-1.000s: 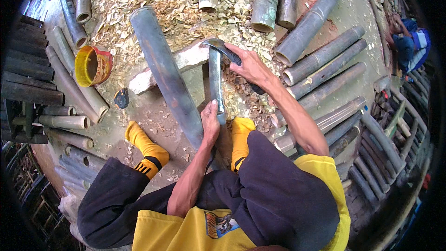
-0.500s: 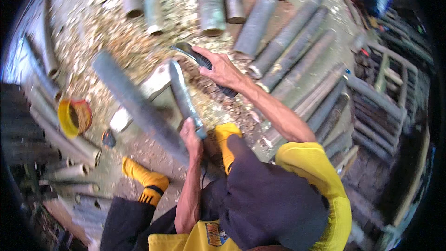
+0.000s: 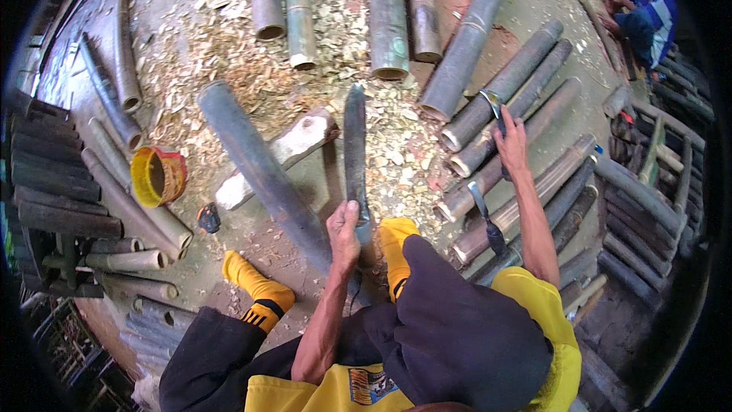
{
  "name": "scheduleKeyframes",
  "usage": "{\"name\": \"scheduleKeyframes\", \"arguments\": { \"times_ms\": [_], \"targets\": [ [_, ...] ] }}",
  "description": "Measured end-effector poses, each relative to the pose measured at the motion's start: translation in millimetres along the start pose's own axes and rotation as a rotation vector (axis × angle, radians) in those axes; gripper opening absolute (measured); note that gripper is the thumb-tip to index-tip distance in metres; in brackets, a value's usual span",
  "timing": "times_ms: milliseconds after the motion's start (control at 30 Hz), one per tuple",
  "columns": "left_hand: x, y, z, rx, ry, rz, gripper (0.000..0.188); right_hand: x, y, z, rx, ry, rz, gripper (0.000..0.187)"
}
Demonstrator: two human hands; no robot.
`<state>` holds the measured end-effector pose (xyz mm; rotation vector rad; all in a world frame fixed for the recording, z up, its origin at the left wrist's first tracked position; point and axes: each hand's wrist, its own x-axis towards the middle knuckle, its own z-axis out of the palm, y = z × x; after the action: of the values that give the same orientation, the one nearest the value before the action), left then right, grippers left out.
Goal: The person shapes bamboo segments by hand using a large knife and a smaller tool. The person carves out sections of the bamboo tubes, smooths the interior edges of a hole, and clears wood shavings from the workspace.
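Note:
My left hand is closed around the lower end of a long, narrow, dark strip, blade-shaped, its tip pointing away from me; I cannot tell its material. My right hand grips the dark handle of a curved-blade hand tool, over the bamboo poles on the right. A similar curved-blade tool with a black handle lies on the poles beside my right forearm. Left of my left hand, a thick dark bamboo pole slants across a pale wooden block, its near end by my left forearm.
Wood chips cover much of the ground ahead. Bamboo tubes lie beyond, with more poles at right. A yellow-red bucket and an orange-black tape measure stand left. Another person sits at the far right.
My right hand has moved right with its tool, from above the chips to over the poles. The strip in my left hand now points more directly away. The view has shifted.

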<state>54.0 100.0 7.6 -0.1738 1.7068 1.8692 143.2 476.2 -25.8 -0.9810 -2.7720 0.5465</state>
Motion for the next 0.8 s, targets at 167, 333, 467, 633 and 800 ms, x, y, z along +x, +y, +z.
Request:
{"name": "scheduleKeyframes", "arguments": {
  "times_ms": [167,333,467,633,800],
  "targets": [
    [-5,1,-2,0.004,-0.013,-0.001,0.033,-4,-11,-1,-0.046,-0.008,0.070,0.058],
    [-8,-2,5,-0.057,-0.016,-0.036,0.034,-30,-56,-20,-0.026,0.179,0.077,0.060],
    [-6,-2,12,-0.112,0.052,0.010,0.029,-86,-160,-6,0.673,-0.560,0.125,0.043],
    [8,29,21,-0.024,0.082,0.114,0.027,-145,-204,51,1.158,-0.938,0.079,0.057],
    [29,102,5,0.055,0.018,0.418,0.034,-142,-224,45,1.138,-0.874,0.154,0.057]
  ]
}}
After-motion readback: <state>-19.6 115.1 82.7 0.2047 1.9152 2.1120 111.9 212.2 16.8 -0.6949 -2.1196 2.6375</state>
